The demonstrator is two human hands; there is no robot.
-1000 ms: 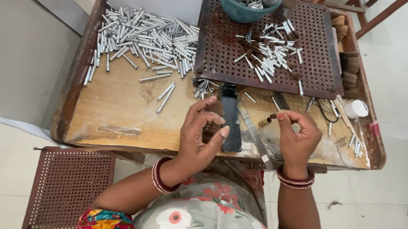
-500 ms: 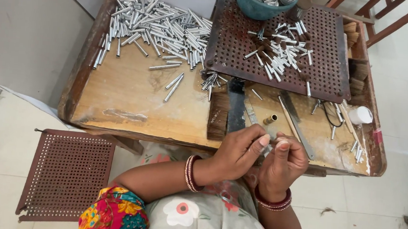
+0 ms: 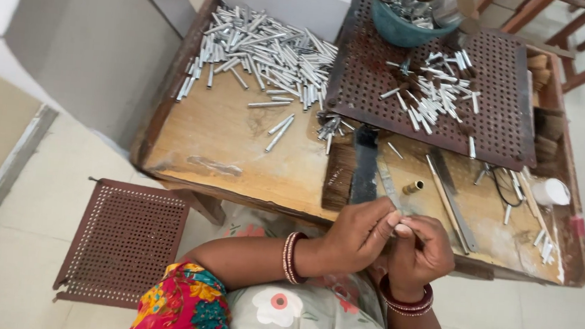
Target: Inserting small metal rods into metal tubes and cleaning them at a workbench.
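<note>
Wooden table [image 3: 238, 153] over pale tiled floor | left hand [image 3: 360, 232] and right hand [image 3: 421, 248] met at its near edge, both grips pinched on one small metal tube [image 3: 401, 222] between the fingertips | brass piece [image 3: 412, 188] just beyond the grip | pile of metal tubes [image 3: 266, 51] far beyond, leftward | perforated tray [image 3: 504, 125] beyond.

Red bangles [image 3: 291, 257], floral clothing [image 3: 294, 318]

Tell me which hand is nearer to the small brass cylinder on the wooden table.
The right hand, though only slightly. It sits just below the small brass cylinder, at the table's near edge. The left hand is below and to the left of it, fingertips meeting the right hand's. Neither touches it.
</note>
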